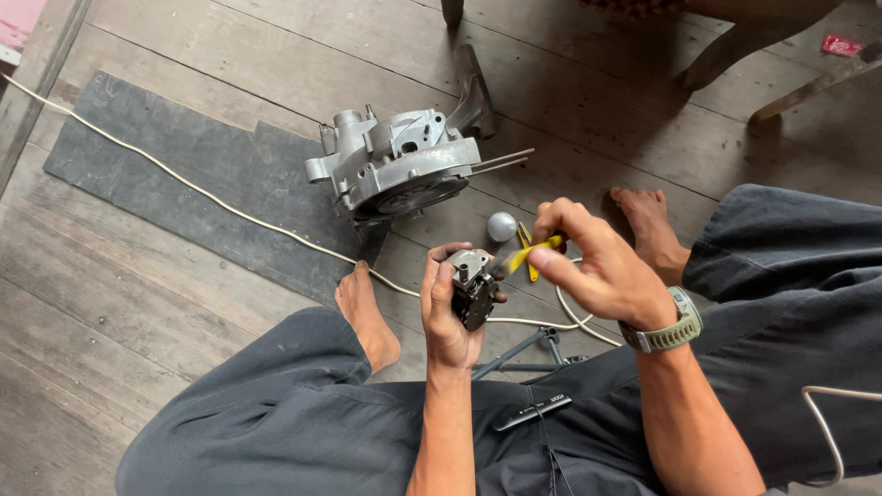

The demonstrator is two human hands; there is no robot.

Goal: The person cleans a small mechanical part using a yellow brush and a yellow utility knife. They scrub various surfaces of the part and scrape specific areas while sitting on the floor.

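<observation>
Sitting barefoot on a worn plank floor (138,285) beside a dark mat (211,174) and a grey engine case (400,165), we gripped a small metal part (471,287) in our left hand (447,312), our right hand (602,271) pinching a yellow tool (531,253) against its top

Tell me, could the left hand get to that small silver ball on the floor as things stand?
Probably not yet. The left hand is full, its grip closed around a small dark metal part. The silver ball lies uncovered on the floorboards just beyond it, so only the held part stands in the way.
</observation>
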